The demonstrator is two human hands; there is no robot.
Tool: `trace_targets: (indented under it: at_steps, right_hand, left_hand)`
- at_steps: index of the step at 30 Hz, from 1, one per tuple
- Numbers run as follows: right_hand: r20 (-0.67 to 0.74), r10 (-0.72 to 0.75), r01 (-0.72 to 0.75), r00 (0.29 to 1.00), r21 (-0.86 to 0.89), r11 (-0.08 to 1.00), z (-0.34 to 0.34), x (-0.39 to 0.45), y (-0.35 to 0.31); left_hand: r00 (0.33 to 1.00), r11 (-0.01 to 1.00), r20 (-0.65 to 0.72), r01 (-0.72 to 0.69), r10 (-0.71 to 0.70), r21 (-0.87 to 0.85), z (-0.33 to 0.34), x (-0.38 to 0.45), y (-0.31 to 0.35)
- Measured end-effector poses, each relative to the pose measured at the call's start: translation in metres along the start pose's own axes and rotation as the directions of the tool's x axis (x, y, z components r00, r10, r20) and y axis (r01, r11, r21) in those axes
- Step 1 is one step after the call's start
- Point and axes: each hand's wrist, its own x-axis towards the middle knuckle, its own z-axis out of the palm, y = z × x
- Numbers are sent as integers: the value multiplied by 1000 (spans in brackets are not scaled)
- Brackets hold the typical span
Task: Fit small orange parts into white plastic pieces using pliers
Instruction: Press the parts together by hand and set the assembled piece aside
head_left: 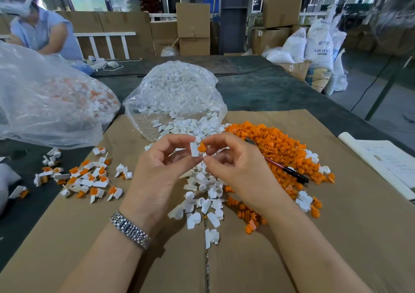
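Nearest us, our left hand point(157, 164) pinches a white piece point(194, 149) while our right hand point(233, 169) pinches an orange part point(201, 148) against it — both above the counter's cardboard point(336, 236); pliers point(285, 169) lie on the orange heap point(276, 144) behind.

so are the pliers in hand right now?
No, the pliers lie on the orange pile, beside the right hand, untouched.

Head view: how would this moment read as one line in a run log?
left hand: holds white piece | right hand: pinches orange part against it | pliers: lying on orange pile
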Motion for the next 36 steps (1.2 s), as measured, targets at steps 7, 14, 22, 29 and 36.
trace_targets:
  at_steps: [7,14,22,29,36]
  right_hand:
    - [-7,-56,55,998,-46,997,-3,-1,2]
    - [-8,-226,213,974,-302,929,1,-2,4]
    - [107,-88,101,990,-114,988,-7,-2,0]
    - [67,-107,113,992,-104,988,-8,-1,1]
    - [61,-95,101,994,-97,990,-8,-1,1]
  left_hand:
    - [998,992,55,-39,33,123,-5,-1,1]
    - [978,974,67,203,-197,-101,-5,1,5]
    - [951,946,61,308,-303,-106,-9,2,5]
    - [951,948,73,306,-301,-81,-7,1,6]
    - [948,942,100,314,-303,-119,-9,0,10]
